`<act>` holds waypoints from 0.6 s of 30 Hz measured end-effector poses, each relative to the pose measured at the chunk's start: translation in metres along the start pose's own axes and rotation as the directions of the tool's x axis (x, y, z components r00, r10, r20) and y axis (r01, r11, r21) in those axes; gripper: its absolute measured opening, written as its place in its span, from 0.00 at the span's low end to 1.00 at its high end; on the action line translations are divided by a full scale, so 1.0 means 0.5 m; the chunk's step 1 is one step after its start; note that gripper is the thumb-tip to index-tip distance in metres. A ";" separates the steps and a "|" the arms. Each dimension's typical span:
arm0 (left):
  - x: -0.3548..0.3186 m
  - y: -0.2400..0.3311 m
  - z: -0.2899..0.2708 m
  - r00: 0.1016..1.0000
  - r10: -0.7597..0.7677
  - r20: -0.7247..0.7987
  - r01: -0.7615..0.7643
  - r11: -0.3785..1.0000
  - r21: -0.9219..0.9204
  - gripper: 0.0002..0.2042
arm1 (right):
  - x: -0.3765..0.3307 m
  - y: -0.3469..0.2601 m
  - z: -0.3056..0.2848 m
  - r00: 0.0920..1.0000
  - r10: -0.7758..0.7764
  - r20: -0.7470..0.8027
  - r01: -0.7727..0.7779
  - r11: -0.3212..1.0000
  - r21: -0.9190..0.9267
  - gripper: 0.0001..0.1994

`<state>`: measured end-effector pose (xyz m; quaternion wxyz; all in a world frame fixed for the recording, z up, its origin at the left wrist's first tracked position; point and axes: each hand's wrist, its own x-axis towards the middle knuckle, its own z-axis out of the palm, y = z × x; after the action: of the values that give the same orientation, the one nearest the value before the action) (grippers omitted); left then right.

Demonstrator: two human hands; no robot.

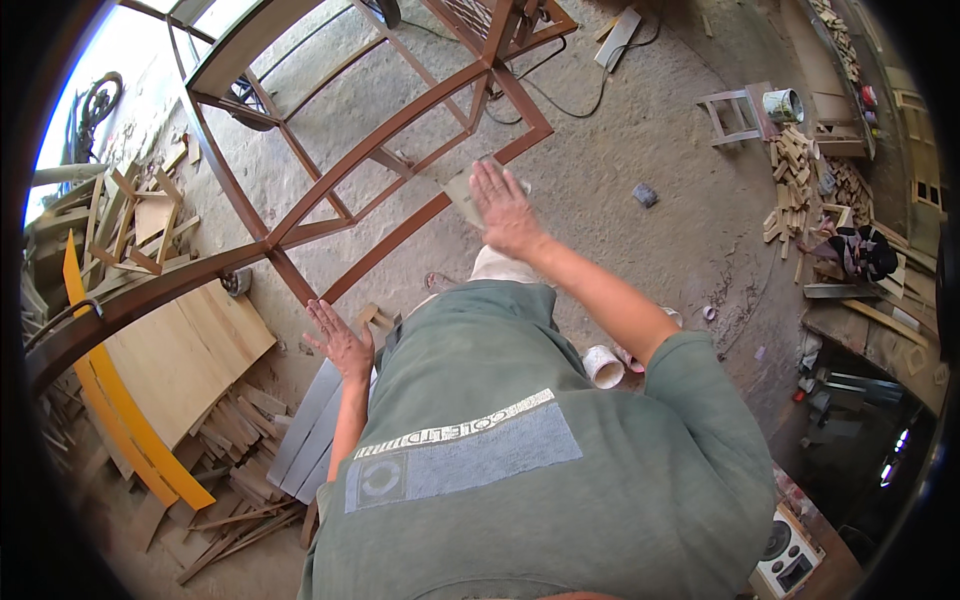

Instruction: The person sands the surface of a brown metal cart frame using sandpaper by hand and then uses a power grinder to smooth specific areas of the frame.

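Observation:
My right hand (508,212) lies over a beige sheet that looks like sandpaper (465,201), its fingers stretched along the top. The sheet sits across a bar of a large reddish-brown frame (390,240), and the hand hides part of both. My left hand (342,342) has its fingers spread, holds nothing I can see, and its fingertips are close to the frame's near corner (308,295). Whether they touch it I cannot tell. Long curved bars of the frame run up and to the left.
Scrap wood (150,215) and a pale board (190,335) lie left, beside a curved orange strip (120,405). White buckets (602,367) stand right of my body. A small stool (733,118), a paint bucket (783,105) and piled wood blocks (793,185) are far right. A cable (590,112) crosses the floor.

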<state>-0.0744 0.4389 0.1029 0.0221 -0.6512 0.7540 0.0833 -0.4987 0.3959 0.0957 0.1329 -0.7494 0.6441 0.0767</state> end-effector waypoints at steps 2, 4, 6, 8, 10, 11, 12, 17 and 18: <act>-0.009 -0.013 -0.001 1.000 -0.001 0.000 0.001 1.000 0.006 0.54 | -0.001 0.045 0.015 0.954 0.130 -0.271 -0.116 0.991 0.069 0.39; -0.016 -0.027 -0.001 1.000 0.007 0.015 -0.007 1.000 0.029 0.54 | 0.008 0.081 0.037 0.894 0.245 -0.375 -0.207 0.968 0.139 0.40; -0.022 -0.037 0.001 0.999 0.032 0.004 -0.032 0.999 0.030 0.54 | 0.023 0.060 0.070 0.825 0.385 -0.414 -0.398 0.915 0.058 0.43; -0.024 -0.042 0.005 0.998 0.050 -0.032 -0.050 0.999 0.015 0.54 | 0.039 -0.016 0.113 0.863 0.131 -0.487 -0.147 0.989 0.005 0.41; -0.024 -0.044 0.010 0.995 0.065 -0.076 -0.066 0.998 -0.020 0.53 | 0.052 -0.152 0.158 0.881 0.022 -0.473 0.077 0.979 0.189 0.40; -0.024 -0.045 0.013 0.995 0.064 -0.078 -0.066 0.997 -0.028 0.53 | 0.047 -0.160 0.149 0.898 -0.037 -0.439 0.124 0.977 0.172 0.40; -0.024 -0.045 0.015 0.995 0.051 -0.083 -0.055 0.998 -0.040 0.53 | 0.046 -0.179 0.153 0.937 -0.100 -0.333 0.158 0.976 0.151 0.39; -0.026 -0.048 0.014 0.995 0.054 -0.090 -0.058 0.998 -0.038 0.52 | 0.022 0.023 0.070 0.863 0.153 -0.482 -0.214 0.974 -0.074 0.38; -0.027 -0.049 0.014 0.996 0.053 -0.077 -0.058 0.996 -0.064 0.52 | 0.020 0.048 0.062 0.858 0.226 -0.461 -0.253 0.968 0.003 0.39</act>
<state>-0.0489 0.4496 0.0956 -0.0304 -0.6329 0.7691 0.0841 -0.5188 0.3923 0.0611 -0.0547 -0.6639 0.7427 -0.0678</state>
